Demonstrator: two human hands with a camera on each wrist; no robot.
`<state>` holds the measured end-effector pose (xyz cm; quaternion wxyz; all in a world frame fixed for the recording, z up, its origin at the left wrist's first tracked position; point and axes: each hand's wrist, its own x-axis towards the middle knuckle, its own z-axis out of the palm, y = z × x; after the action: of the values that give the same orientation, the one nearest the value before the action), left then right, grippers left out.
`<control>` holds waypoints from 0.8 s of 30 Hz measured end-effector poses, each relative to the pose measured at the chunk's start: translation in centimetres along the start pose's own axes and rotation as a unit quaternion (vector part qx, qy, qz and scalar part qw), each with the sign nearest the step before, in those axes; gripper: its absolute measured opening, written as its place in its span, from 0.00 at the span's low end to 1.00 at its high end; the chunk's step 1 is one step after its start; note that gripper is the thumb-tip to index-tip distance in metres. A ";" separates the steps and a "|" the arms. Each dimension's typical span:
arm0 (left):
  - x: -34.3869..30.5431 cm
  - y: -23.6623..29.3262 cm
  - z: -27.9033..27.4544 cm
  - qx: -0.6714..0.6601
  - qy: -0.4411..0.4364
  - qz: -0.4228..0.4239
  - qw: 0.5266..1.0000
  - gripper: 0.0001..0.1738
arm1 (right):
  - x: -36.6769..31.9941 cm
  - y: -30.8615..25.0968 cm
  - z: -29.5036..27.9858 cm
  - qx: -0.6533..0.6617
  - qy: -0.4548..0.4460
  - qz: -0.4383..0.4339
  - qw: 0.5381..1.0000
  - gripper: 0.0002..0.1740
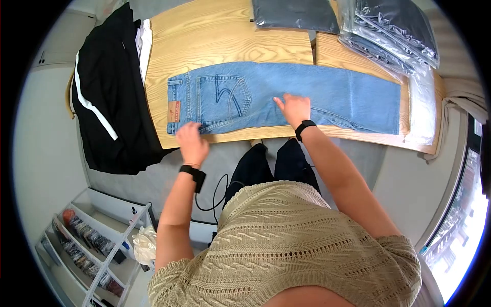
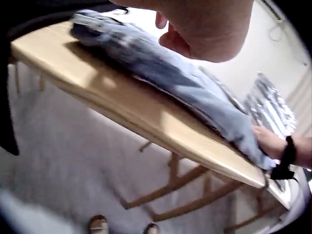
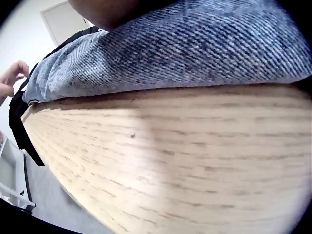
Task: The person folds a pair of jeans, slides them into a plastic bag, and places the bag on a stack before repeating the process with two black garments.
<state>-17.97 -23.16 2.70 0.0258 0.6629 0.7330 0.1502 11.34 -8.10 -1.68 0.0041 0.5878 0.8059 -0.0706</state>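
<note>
A pair of light blue jeans (image 1: 322, 87), folded lengthwise, lies across the wooden table, waistband to the left and hems to the right. Its stitched back pocket (image 1: 222, 94) and brown-red waist patch (image 1: 174, 111) face up. My left hand (image 1: 193, 144) hovers at the near corner of the waistband; in the right wrist view its loosely bent fingers (image 3: 19, 68) are apart from the denim and hold nothing. On the middle of the leg rests my right hand (image 1: 296, 109), thumb spread out to the left. Its fingertips are mostly hidden in the right wrist view.
Black clothing with a white stripe (image 1: 102, 97) hangs over the table's left end. Dark garments in clear plastic bags (image 1: 394, 36) are stacked at the back right, beside a flat bagged one (image 1: 294, 14). The wooden table (image 1: 215, 43) has its near edge just below the jeans.
</note>
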 end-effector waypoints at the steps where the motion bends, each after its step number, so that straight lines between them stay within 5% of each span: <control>1: 0.5 2.0 0.7 -0.063 -0.005 0.050 0.997 0.26 | -0.1 -0.1 -0.1 0.005 0.009 0.002 1.000 0.28; 5: 3.6 11.9 2.6 -0.207 -0.085 0.193 0.955 0.27 | -0.2 -0.3 -0.3 0.002 0.021 0.015 1.000 0.28; 8: 4.5 14.8 6.0 -0.133 -0.099 0.192 0.967 0.29 | -0.2 0.4 0.1 0.016 0.032 0.006 0.999 0.26; 12: 4.7 15.6 7.1 -0.087 -0.134 0.183 0.970 0.33 | -1.9 2.9 -0.1 0.100 0.060 -0.041 0.992 0.20; 19: 4.9 16.2 7.2 -0.003 -0.170 0.183 0.968 0.36 | -8.4 14.6 -1.0 -0.029 0.131 0.084 0.987 0.17; 24: 4.6 16.2 7.7 0.017 -0.187 0.205 0.961 0.37 | -9.9 18.4 -0.2 0.013 0.152 0.030 0.988 0.16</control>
<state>-1.08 -15.97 0.18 0.1203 0.8155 0.5660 0.0134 31.84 -11.93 -2.61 -0.1239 0.6156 0.7782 0.0094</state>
